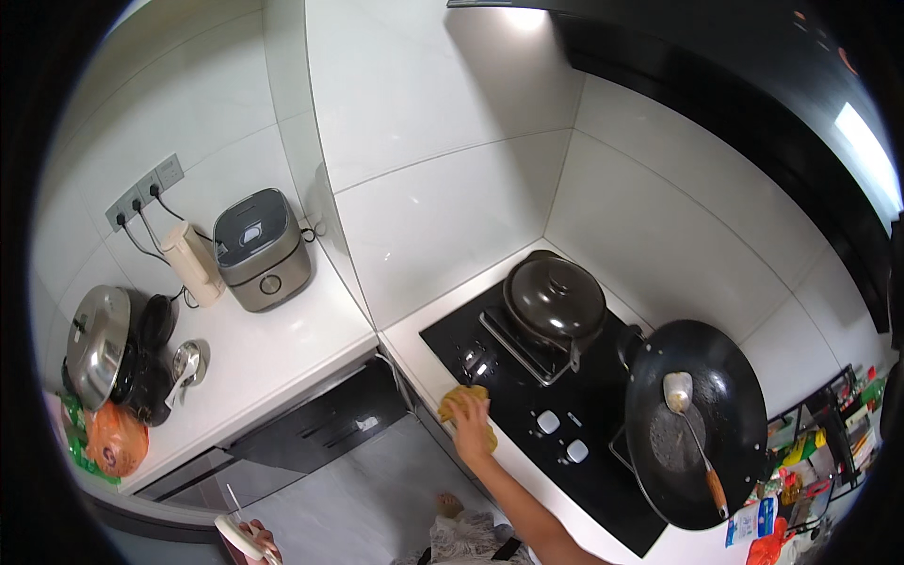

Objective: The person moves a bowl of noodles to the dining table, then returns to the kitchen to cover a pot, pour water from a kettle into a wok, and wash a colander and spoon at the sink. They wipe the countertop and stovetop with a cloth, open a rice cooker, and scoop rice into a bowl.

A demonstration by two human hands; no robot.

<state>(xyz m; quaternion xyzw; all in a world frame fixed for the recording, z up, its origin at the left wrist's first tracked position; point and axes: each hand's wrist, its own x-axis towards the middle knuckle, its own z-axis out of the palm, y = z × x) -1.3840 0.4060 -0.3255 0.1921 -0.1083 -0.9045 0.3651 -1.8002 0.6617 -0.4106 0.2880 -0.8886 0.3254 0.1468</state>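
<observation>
My right hand (469,424) presses a folded yellow-brown cloth (462,399) on the white counter rim at the left edge of the black glass cooktop (522,431). Small wet drops and glints show on the glass just beyond the cloth. At the lower left, my left hand (261,538) grips a white object (240,538) over the floor; a thin white rod (234,496) shows above it. Its exact kind is unclear, and part of it lies beyond the picture's edge. Two white knobs (562,436) sit on the cooktop close to my right forearm.
A dark lidded pot (556,296) stands on the rear burner. The black wok (734,402), nearer the right, holds a wooden-handled spatula (696,441). Along the left counter are a rice cooker (261,254), a cream kettle (192,265) and a steel-lidded pan (100,346). Packets (752,522) crowd the right.
</observation>
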